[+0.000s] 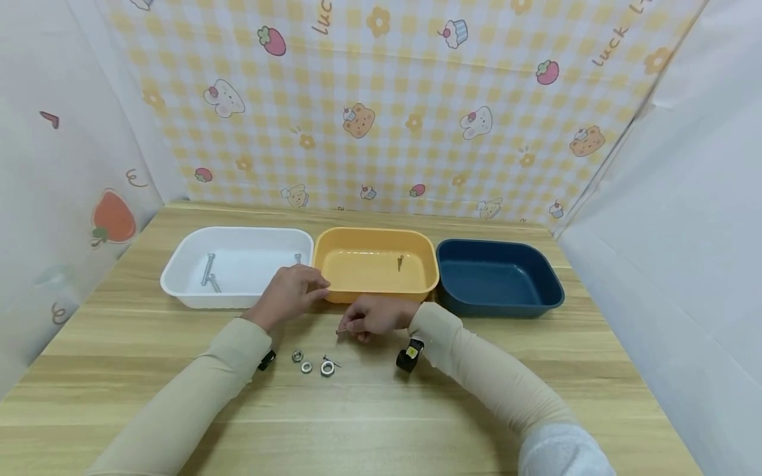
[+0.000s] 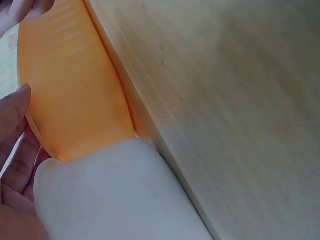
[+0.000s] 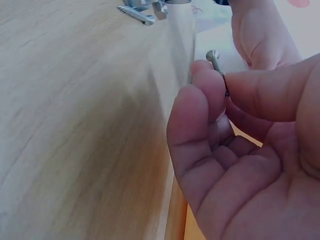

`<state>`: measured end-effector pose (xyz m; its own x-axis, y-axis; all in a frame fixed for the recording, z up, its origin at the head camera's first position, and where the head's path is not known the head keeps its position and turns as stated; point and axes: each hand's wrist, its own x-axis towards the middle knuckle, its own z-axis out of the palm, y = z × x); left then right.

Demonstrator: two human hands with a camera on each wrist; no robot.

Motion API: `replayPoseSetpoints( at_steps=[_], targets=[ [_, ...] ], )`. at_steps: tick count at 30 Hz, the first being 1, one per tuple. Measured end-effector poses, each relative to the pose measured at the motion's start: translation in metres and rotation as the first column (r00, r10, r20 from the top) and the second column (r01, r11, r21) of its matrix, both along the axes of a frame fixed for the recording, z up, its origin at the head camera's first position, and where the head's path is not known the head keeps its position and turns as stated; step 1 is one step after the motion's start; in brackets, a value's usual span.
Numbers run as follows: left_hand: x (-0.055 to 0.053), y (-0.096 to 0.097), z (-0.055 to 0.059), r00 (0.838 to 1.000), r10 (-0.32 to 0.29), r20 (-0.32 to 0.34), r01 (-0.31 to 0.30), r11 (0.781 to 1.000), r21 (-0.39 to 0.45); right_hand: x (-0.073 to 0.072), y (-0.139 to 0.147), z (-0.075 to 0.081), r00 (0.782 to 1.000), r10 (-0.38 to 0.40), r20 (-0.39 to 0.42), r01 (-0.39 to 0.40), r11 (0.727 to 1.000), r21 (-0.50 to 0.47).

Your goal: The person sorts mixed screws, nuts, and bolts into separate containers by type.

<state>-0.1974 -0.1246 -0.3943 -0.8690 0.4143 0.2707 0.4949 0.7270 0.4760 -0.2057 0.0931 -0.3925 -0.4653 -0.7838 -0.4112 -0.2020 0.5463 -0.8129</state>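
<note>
Cream sleeves over both forearms, with a small black device at each wrist.
The left sleeve point(image 1: 178, 403) rises from the lower left of the head view to the bare left hand point(image 1: 288, 294); the right sleeve point(image 1: 488, 377), creased lengthwise, crosses the lower right to the bare right hand point(image 1: 378, 315). Both have thicker cuffs. A pale grey-white outer sleeve point(image 1: 565, 453) shows at the bottom right edge. The right wrist's black device point(image 1: 407, 361) carries a yellow mark point(image 1: 412, 352); the left's point(image 1: 267, 360) is partly hidden.
</note>
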Motion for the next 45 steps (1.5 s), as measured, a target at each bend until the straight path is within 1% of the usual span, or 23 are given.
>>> replayPoseSetpoints(
  at_steps=[3,7,12,14,18,19,23,27,29,31,33,38,41,43,45],
  targets=[
    [0.0,0.0,0.001,1.0,0.0,0.005,0.0,1.0,-0.001,-0.003,0.0,0.002,0.998,-0.039,0.047,0.04,0.999,-0.004],
    [-0.001,0.0,0.003,1.0,0.003,0.009,-0.003,1.0,-0.001,-0.007,0.001,0.004,0.99,-0.079,0.115,0.083,0.996,-0.029],
    [-0.003,0.0,0.003,1.0,0.008,0.01,-0.008,1.0,-0.009,-0.01,0.001,0.009,0.971,-0.098,0.219,0.12,0.989,-0.089],
    [-0.001,0.0,0.001,1.0,0.005,0.011,-0.005,1.0,-0.011,-0.01,0.0,0.01,0.95,-0.102,0.294,0.143,0.982,-0.121],
    [0.001,0.0,-0.002,1.0,-0.002,-0.006,0.002,1.0,-0.012,-0.01,-0.001,0.013,0.895,-0.103,0.433,0.201,0.962,-0.187],
    [0.001,0.0,-0.002,1.0,-0.003,-0.01,0.003,1.0,-0.007,-0.011,-0.001,0.015,0.885,-0.103,0.454,0.215,0.956,-0.202],
    [-0.001,0.001,0.0,1.0,-0.007,-0.024,0.007,1.0,0.009,-0.016,0.001,0.022,0.855,-0.107,0.508,0.263,0.933,-0.245],
    [-0.001,0.0,0.0,0.999,-0.013,-0.036,0.014,1.0,0.014,-0.019,0.002,0.026,0.812,-0.119,0.571,0.32,0.91,-0.264],
    [-0.001,0.0,-0.001,0.999,-0.012,-0.03,0.012,1.0,0.014,-0.021,0.002,0.028,0.802,-0.129,0.583,0.336,0.905,-0.262],
    [-0.001,0.0,-0.001,1.0,-0.009,-0.018,0.009,1.0,0.015,-0.023,0.002,0.029,0.803,-0.134,0.581,0.34,0.903,-0.262],
    [-0.002,0.0,-0.001,1.0,-0.007,-0.009,0.007,1.0,0.012,-0.026,0.003,0.03,0.809,-0.138,0.571,0.343,0.9,-0.268],
    [-0.002,0.0,0.0,1.0,-0.006,0.006,0.006,1.0,0.003,-0.033,0.004,0.033,0.818,-0.143,0.557,0.361,0.882,-0.303],
    [-0.001,0.001,0.001,1.0,-0.002,0.017,0.002,1.0,0.005,-0.038,0.006,0.036,0.819,-0.164,0.55,0.378,0.875,-0.302],
    [-0.001,0.001,0.001,1.0,0.004,0.021,-0.004,1.0,0.005,-0.041,0.007,0.038,0.822,-0.184,0.539,0.386,0.875,-0.291],
    [-0.001,0.001,0.001,1.0,0.011,0.029,-0.011,1.0,0.007,-0.045,0.007,0.039,0.819,-0.205,0.536,0.4,0.873,-0.278]
  ],
)
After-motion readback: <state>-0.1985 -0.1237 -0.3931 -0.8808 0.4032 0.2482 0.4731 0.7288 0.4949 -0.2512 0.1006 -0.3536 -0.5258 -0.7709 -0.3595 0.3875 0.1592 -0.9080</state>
